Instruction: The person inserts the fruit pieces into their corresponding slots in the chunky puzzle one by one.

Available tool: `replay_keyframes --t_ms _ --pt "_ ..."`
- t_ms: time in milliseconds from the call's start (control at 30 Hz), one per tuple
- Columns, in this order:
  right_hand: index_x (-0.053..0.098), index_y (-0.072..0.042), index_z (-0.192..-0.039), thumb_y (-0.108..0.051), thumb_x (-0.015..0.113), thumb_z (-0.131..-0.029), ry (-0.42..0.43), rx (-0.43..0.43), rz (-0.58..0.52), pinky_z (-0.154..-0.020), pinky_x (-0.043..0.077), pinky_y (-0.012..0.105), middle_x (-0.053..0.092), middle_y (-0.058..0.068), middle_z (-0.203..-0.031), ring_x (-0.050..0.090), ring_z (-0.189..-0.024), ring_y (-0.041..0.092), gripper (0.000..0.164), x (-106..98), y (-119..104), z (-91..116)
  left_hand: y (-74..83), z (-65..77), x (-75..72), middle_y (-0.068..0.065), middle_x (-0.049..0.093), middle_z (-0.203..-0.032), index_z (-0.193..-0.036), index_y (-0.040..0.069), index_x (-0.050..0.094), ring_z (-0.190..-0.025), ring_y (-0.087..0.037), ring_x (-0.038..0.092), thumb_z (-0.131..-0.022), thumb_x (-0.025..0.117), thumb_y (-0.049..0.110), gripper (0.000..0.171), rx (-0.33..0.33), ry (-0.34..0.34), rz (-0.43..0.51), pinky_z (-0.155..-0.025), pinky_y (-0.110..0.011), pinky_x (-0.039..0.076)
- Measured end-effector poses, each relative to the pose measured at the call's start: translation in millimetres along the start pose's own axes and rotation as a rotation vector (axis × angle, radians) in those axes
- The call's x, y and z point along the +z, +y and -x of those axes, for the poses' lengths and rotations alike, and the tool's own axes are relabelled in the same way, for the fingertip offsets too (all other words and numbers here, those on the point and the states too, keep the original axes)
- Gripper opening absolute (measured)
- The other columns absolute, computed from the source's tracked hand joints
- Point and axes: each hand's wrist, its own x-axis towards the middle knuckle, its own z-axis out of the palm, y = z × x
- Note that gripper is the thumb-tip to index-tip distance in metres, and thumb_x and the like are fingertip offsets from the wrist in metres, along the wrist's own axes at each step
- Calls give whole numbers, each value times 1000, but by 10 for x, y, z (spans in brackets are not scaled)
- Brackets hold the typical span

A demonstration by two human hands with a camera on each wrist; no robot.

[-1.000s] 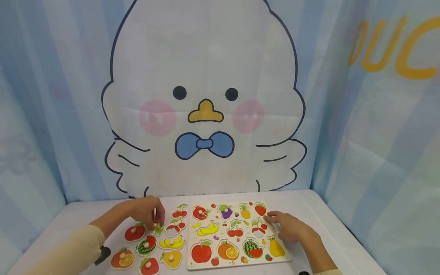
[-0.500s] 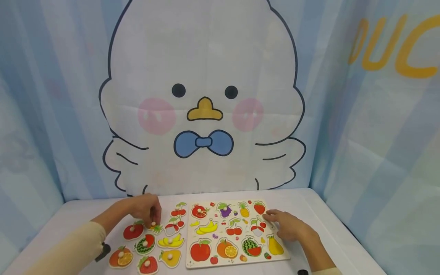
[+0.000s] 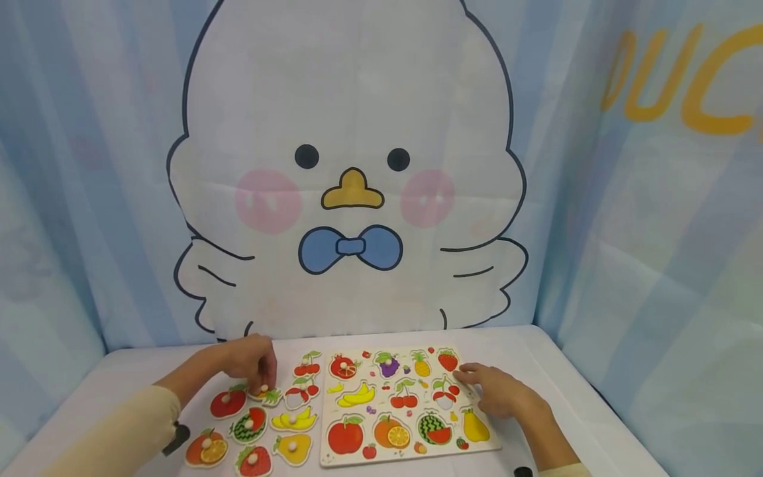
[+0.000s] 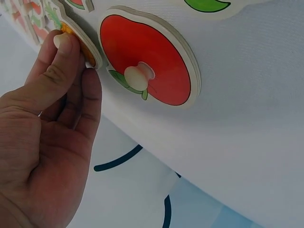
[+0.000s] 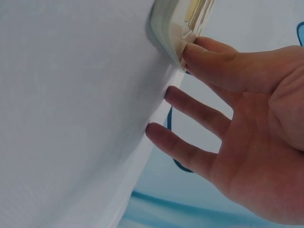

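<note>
My left hand is over the loose fruit pieces at the left and pinches the pale knob of a pineapple puzzle piece. In the left wrist view that piece is tilted, and fingers hide part of it. Just beside it lies an apple piece with a round knob. My right hand is at the right edge of the wooden fruit puzzle board. Its thumb and index finger touch the board's edge, while two other fingers reach out straight to the white table.
Around the left hand lie loose pieces: watermelon, orange, strawberry, pear, bananas and cherries. Knobbed pomegranate and grape pieces sit in the board. A duck-printed cloth hangs behind.
The pineapple piece has turned slightly in the left hand's pinch. The right hand stays at the board's edge. The whole head view has drifted a little.
</note>
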Motion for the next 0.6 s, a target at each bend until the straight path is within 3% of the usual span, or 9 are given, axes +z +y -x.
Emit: replay_keyframes --t_ms 600 --pt "59 -22 -133 6 69 -77 7 17 -4 -99 36 62 46 4 -144 43 -127 38 63 10 -3 -14 137 -9 -81 1 66 -73 -70 19 72 -69 -18 61 -70 81 -2 23 41 3 -12 -67 -29 55"
